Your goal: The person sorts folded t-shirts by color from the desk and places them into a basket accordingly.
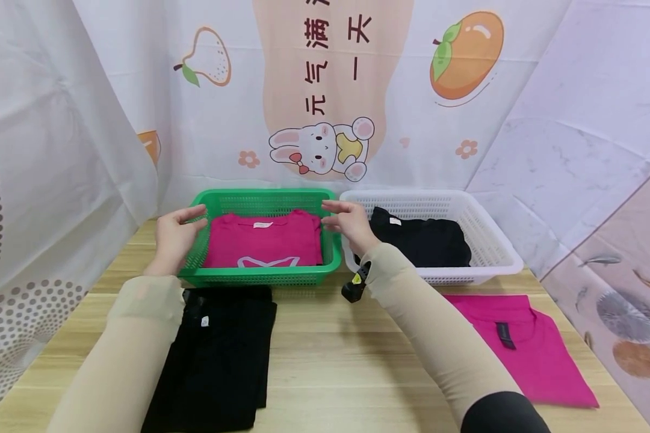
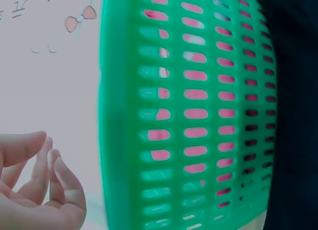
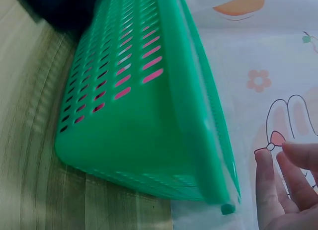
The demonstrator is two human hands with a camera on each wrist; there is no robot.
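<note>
A green basket (image 1: pixel 254 273) stands at the back of the table, with a folded pink shirt (image 1: pixel 271 240) in it that bears a white neck label and a pale print. At the basket's left end hovers my left hand (image 1: pixel 173 240), its fingers loosely bent and holding nothing. My right hand (image 1: pixel 354 225) is over the right end, likewise relaxed and without anything in it. Both wrist views show fingers near the rim, apart from the basket wall (image 2: pixel 119 115). Right of it, a white basket (image 1: pixel 493 240) contains a folded black garment (image 1: pixel 428 240).
Below my left forearm lies a folded black garment (image 1: pixel 222 361) with a small white label. A folded pink shirt (image 1: pixel 541 349) with a dark label lies at the right, partly covered by my right forearm. Printed cloth (image 1: pixel 211 144) hangs behind the wooden table (image 1: pixel 314 373).
</note>
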